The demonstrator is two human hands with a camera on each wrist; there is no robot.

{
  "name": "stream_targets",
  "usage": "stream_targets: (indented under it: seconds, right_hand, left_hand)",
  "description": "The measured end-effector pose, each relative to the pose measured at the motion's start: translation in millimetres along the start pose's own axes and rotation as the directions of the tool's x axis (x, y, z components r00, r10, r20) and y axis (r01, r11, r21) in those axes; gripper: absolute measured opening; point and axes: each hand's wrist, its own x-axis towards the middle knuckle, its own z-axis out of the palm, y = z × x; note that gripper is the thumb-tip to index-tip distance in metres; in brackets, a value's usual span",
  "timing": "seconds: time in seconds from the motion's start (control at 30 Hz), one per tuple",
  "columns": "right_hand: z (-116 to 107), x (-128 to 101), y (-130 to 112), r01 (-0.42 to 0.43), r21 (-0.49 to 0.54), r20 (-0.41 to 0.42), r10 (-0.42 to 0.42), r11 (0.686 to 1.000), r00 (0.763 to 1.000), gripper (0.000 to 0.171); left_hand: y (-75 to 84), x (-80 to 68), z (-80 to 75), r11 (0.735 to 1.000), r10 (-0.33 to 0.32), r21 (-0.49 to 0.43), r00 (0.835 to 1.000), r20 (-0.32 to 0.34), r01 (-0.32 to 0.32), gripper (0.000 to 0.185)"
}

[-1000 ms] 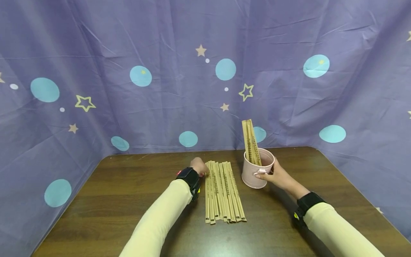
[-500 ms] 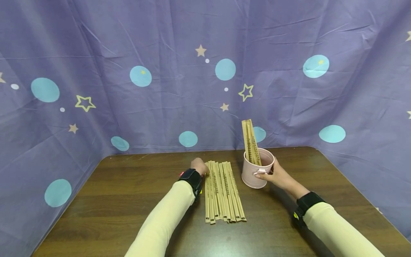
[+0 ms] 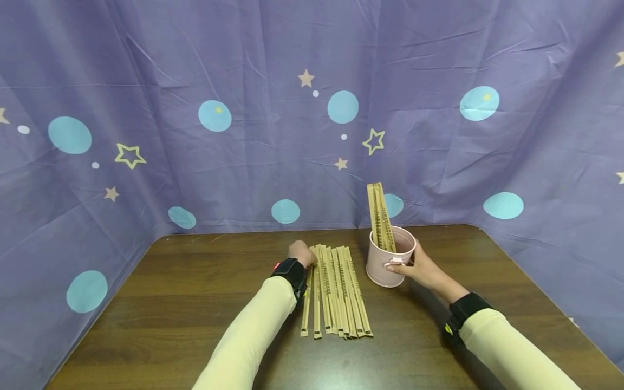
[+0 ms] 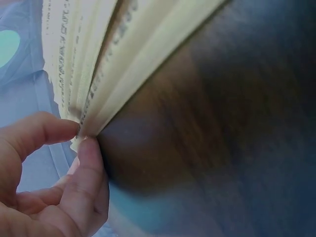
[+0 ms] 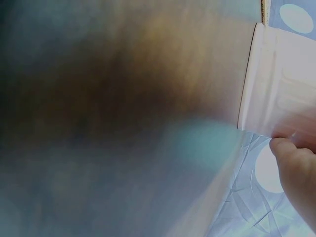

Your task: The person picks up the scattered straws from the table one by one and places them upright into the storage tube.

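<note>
Several long paper-wrapped chopsticks (image 3: pixel 341 292) lie side by side on the table, lower ends fanned slightly apart. At their far left end, my left hand (image 3: pixel 301 253) pinches the tip of the leftmost wrapped pair (image 3: pixel 305 319). The left wrist view shows the thumb and index fingertip meeting at that tip (image 4: pixel 106 106). My right hand (image 3: pixel 420 268) grips the right side of a pale pink bucket (image 3: pixel 380 268) by its small handle. A few wrapped chopsticks (image 3: pixel 380 216) stand in the bucket, leaning left. In the right wrist view, only part of the bucket (image 5: pixel 286 84) shows.
The dark wooden table (image 3: pixel 205 292) extends on both sides of the row of chopsticks. Behind it hangs a purple curtain (image 3: pixel 263 151) with stars and blue ovals, close to the far edge.
The leftmost wrapped chopsticks have swung out to the left at their near ends, opening gaps from the row. My right hand and the bucket have stayed in place.
</note>
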Motion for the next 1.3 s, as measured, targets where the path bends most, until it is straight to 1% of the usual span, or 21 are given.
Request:
stream_targets:
  seconds: [0.07,0.2,0.33,0.4,0.47,0.53,0.6,0.67,0.7,0.73,0.77,0.8,0.83,0.87,0.97,1.0,1.07,1.1,1.2,1.23,1.3]
  right_hand:
    - [0.2,0.1,-0.3,-0.011,-0.005,-0.003,0.011,1.0,1.0,0.096]
    - [1.4,0.8,0.3,-0.025,-0.016,-0.008,0.025,1.0,1.0,0.096]
    - [3.0,1.1,1.8,-0.025,-0.018,-0.007,0.024,1.0,1.0,0.096]
    - [3.8,0.9,2.3,-0.023,-0.022,-0.001,0.023,1.0,1.0,0.096]
    - [4.4,0.7,2.5,-0.022,-0.026,0.006,0.022,0.999,1.0,0.096]
    - [4.9,0.5,2.2,-0.021,-0.029,0.013,0.021,0.999,1.0,0.096]
    - [5.2,0.4,1.8,-0.026,-0.03,0.012,0.027,0.999,1.0,0.096]
    - [5.2,0.6,1.5,-0.029,-0.032,0.012,0.029,0.999,1.0,0.096]
    - [5.0,0.7,1.2,-0.03,-0.031,0.01,0.03,0.999,0.999,0.096]
    - [4.9,0.8,1.1,-0.032,-0.028,0.007,0.032,0.999,0.999,0.097]
    - [4.8,0.8,1.0,-0.035,-0.026,0.005,0.035,0.999,0.999,0.097]
    - [4.5,0.8,0.7,-0.037,-0.024,0.004,0.037,0.999,0.999,0.097]
    - [4.1,0.8,0.5,-0.036,-0.024,0.003,0.036,0.999,0.999,0.097]
    - [3.8,0.8,0.4,-0.037,-0.022,0.002,0.037,0.999,0.999,0.097]
    - [3.1,0.4,-0.3,-0.038,-0.03,0.0,0.038,0.999,0.999,0.096]
    - [2.9,0.3,-0.5,-0.036,-0.034,0.0,0.036,0.999,0.999,0.096]
    - [2.3,0.3,-0.6,-0.03,-0.039,-0.002,0.03,0.999,1.0,0.096]
    - [2.1,0.4,-0.7,-0.027,-0.04,-0.003,0.027,0.999,1.0,0.095]
    - [0.9,0.8,-0.7,-0.014,-0.033,-0.003,0.014,0.999,1.0,0.095]
    - [0.5,0.9,-0.5,-0.007,-0.029,-0.004,0.007,1.0,1.0,0.095]
    - [-0.2,1.2,-0.4,0.005,-0.025,-0.005,-0.005,1.0,1.0,0.094]
  left_hand:
    - [-2.0,5.3,3.8,1.0,0.002,0.004,1.0,-0.004,-0.002,0.017]
    - [-2.8,5.6,3.7,1.0,-0.002,0.003,1.0,-0.021,0.002,0.017]
    - [-7.7,13.9,5.5,0.999,-0.036,-0.034,0.999,0.021,0.037,0.016]
    - [-17.0,29.6,14.8,0.998,-0.041,-0.041,0.998,0.048,0.043,0.016]
    - [-34.9,56.9,35.9,0.999,-0.003,-0.054,1.0,0.007,0.003,0.015]
    - [-51.9,83.7,52.5,0.998,0.019,-0.054,1.0,0.001,-0.019,0.018]
    - [-64.3,102.2,62.8,0.997,0.05,-0.052,0.997,-0.053,-0.052,0.02]
    - [-66.3,106.2,55.3,0.996,0.028,-0.083,0.999,-0.04,-0.031,0.021]
    - [-64.3,103.8,46.9,0.994,0.01,-0.105,1.0,-0.023,-0.012,0.024]
    - [-61.8,101.5,39.2,0.991,-0.004,-0.134,1.0,-0.029,0.0,0.023]
    - [-57.4,92.8,27.3,0.989,0.0,-0.148,0.999,-0.052,-0.007,0.022]
    - [-61.1,99.8,25.5,0.984,0.033,-0.174,0.996,-0.083,-0.047,0.024]
    - [-60.1,104.0,20.9,0.978,0.023,-0.205,0.995,-0.093,-0.041,0.022]
    - [-63.6,113.8,21.3,0.974,0.053,-0.211,0.99,-0.133,-0.08,0.021]
    - [-60.1,128.3,8.1,0.961,0.078,-0.25,0.984,-0.16,-0.117,0.02]
    - [-62.7,140.2,8.8,0.95,0.112,-0.268,0.975,-0.193,-0.162,0.021]
    - [-40.5,116.7,-23.7,0.94,0.067,-0.322,0.987,-0.147,-0.112,0.019]
    - [-27.7,100.1,-41.8,0.921,0.053,-0.376,0.989,-0.135,-0.101,0.018]
    - [3.5,56.9,-84.5,0.846,0.08,-0.508,0.981,-0.175,-0.16,0.021]
    - [17.4,39.9,-99.4,0.823,0.056,-0.552,0.986,-0.155,-0.133,0.026]
    - [30.6,26.5,-114.8,0.765,0.102,-0.617,0.981,-0.167,-0.184,0.029]
